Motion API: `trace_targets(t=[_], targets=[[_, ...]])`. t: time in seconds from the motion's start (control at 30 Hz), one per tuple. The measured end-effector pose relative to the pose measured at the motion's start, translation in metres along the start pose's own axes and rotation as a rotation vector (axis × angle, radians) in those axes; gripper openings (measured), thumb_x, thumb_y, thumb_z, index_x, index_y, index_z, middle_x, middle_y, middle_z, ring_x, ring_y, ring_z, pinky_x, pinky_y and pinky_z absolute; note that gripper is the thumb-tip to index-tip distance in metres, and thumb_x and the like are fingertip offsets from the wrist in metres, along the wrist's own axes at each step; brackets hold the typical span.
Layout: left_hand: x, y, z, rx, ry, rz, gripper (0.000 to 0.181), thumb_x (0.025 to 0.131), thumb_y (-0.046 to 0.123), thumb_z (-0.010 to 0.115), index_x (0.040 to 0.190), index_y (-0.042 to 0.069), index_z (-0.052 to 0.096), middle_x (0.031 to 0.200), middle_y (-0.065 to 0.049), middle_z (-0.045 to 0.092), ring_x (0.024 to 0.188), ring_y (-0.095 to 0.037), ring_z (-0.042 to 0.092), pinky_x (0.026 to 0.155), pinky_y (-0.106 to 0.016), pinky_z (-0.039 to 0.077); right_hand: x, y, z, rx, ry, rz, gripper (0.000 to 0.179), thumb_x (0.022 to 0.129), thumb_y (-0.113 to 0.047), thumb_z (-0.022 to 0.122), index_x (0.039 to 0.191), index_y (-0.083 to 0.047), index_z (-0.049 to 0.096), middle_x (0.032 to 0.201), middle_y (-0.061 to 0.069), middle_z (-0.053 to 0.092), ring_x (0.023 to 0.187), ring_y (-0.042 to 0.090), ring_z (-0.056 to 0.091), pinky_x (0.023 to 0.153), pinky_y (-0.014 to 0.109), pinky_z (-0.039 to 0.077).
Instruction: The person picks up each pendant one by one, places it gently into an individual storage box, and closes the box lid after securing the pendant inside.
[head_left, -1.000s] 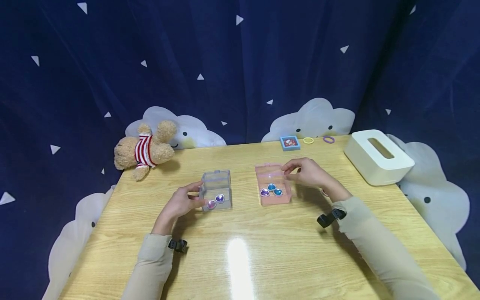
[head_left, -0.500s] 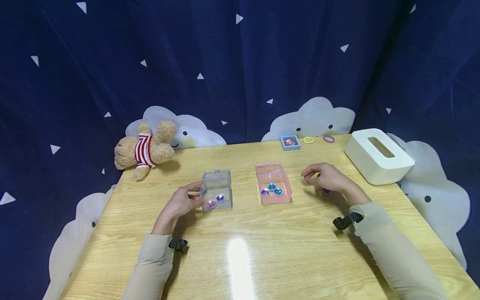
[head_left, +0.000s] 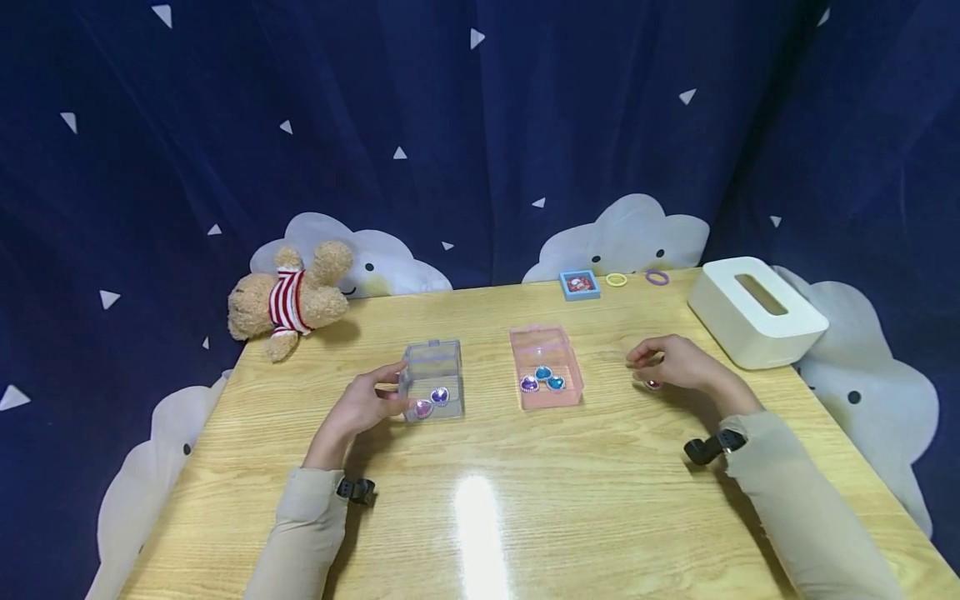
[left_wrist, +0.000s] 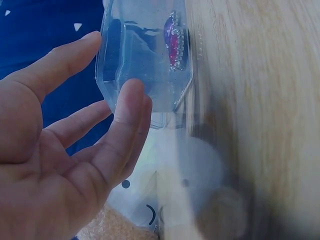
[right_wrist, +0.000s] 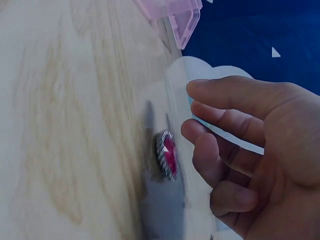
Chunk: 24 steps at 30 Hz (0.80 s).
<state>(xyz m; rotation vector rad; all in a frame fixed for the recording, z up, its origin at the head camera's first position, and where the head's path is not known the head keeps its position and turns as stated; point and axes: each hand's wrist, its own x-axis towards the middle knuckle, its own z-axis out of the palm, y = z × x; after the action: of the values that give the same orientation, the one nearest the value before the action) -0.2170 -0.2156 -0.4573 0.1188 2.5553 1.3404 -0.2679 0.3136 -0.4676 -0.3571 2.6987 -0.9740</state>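
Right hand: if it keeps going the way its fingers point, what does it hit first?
The right hand points left across the table, toward the pink box. That box is likely first. The pink gem lies under the fingers, not ahead. Depth is uncertain.

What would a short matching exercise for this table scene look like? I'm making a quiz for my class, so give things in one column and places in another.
Things:
1. teddy bear
2. pink box
3. loose pink gem
4. white tissue box

Places:
A. on the table under the right hand
B. far right of the table
C. far left table corner
D. middle of the table, three gems inside

Pairs: 1-C, 2-D, 3-A, 4-B
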Motion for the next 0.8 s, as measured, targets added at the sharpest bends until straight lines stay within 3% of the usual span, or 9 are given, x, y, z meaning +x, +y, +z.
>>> trace_targets(t=[0.2, 0.4, 0.8], targets=[[0.0, 0.0, 0.0, 0.008, -0.001, 0.008, 0.076, 0.086, 0.017, 0.079, 0.151, 0.007, 0.042, 0.14, -0.027, 0.055, 0.116, -0.04, 0.063, 0.083, -0.033, 0.058, -0.007, 0.012, -0.002, 0.019, -0.019, -0.019, 0.032, 0.085, -0.016, 0.078, 0.112, -0.003, 0.069, 0.108, 0.015, 0.072, 0.086, 0.016, 0.064, 0.063, 0.029, 0.056], [0.0, -0.001, 0.0, 0.003, 0.001, 0.011, 0.076, 0.085, 0.018, 0.08, 0.151, 0.007, 0.043, 0.138, -0.029, 0.055, 0.115, -0.042, 0.064, 0.084, -0.037, 0.059, -0.014, 0.022, -0.002, -0.075, 0.01, -0.022, 0.032, 0.081, -0.022, 0.082, 0.109, -0.008, 0.072, 0.101, 0.006, 0.073, 0.094, 0.017, 0.062, 0.076, 0.027, 0.05], [0.001, -0.001, 0.001, 0.0, -0.005, 0.013, 0.076, 0.086, 0.019, 0.08, 0.151, 0.007, 0.043, 0.139, -0.028, 0.055, 0.118, -0.043, 0.063, 0.084, -0.037, 0.059, -0.016, 0.025, 0.0, -0.132, 0.035, -0.008, 0.03, 0.079, -0.021, 0.083, 0.105, -0.011, 0.073, 0.093, 0.002, 0.07, 0.086, 0.015, 0.057, 0.075, 0.029, 0.045]])
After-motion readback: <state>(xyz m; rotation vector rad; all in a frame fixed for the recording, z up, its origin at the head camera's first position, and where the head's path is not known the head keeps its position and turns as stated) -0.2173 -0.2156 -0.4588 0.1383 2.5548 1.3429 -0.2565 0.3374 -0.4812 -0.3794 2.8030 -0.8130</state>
